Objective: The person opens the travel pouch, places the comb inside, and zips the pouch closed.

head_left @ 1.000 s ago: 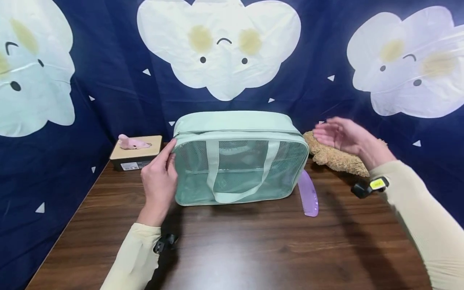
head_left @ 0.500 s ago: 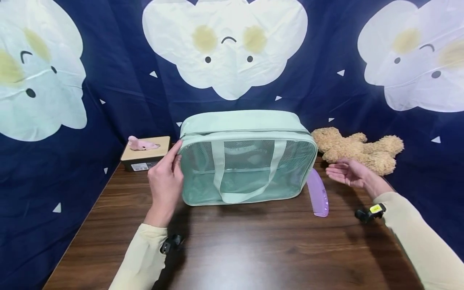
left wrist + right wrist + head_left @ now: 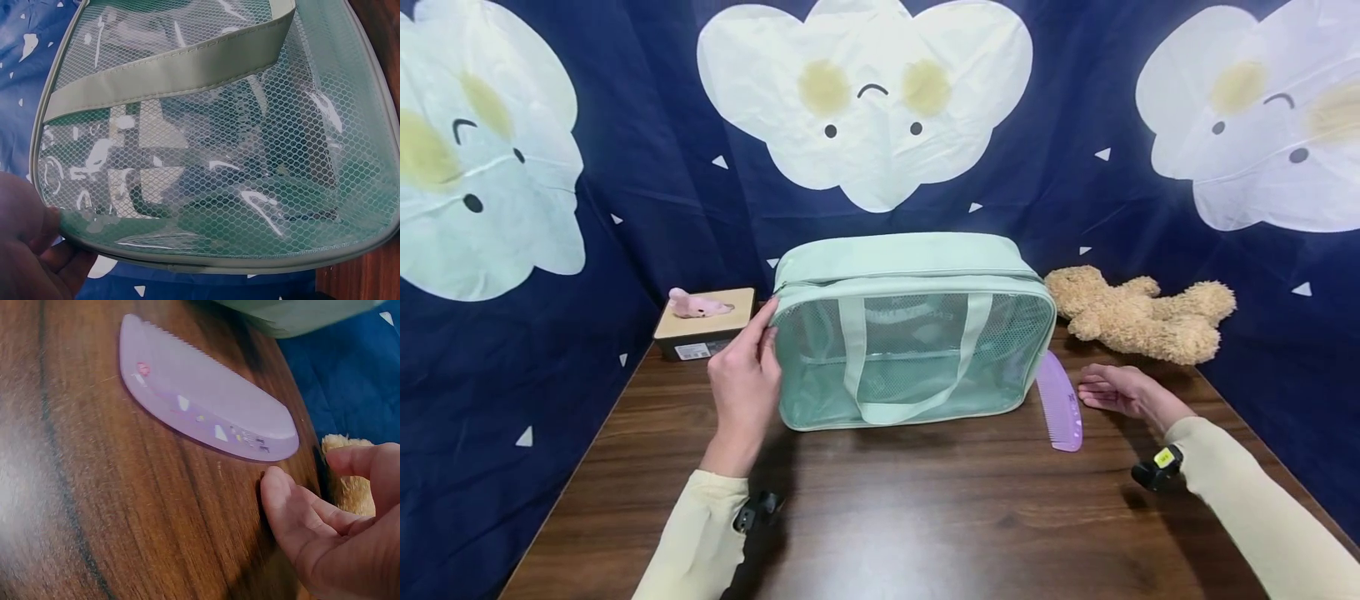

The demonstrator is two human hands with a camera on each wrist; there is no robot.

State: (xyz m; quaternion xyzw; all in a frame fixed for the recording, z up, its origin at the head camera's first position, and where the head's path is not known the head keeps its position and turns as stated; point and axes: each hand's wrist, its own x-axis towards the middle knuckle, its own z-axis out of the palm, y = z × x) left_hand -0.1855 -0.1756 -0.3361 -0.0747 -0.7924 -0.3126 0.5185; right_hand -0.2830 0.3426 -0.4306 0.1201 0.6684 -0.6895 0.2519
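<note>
A mint-green bag [image 3: 917, 346] with a see-through mesh front and one strap handle stands upright on the table. My left hand [image 3: 747, 375] pinches its upper left corner beside the zipper; the left wrist view shows thumb and fingers [image 3: 69, 262] about the bag's edge. Partly behind the bag's lower right corner lies a purple comb [image 3: 1060, 404], teeth facing left. Just right of it, low over the table, is my right hand [image 3: 1123, 392], holding nothing. In the right wrist view its fingertips are close to one end of the comb [image 3: 206, 394], thumb apart from the fingers.
Behind my right hand a curly tan teddy bear [image 3: 1138, 317] lies against the navy curtain [image 3: 1067, 208]. At the back left stands a dark box [image 3: 673, 342] with a beige top, a small pink toy [image 3: 700, 305] on it. Brown wooden table [image 3: 925, 517] stretches in front.
My right hand has come down from in front of the teddy bear to table height beside the comb. The left hand keeps its grip on the bag's corner. The head view has shifted slightly.
</note>
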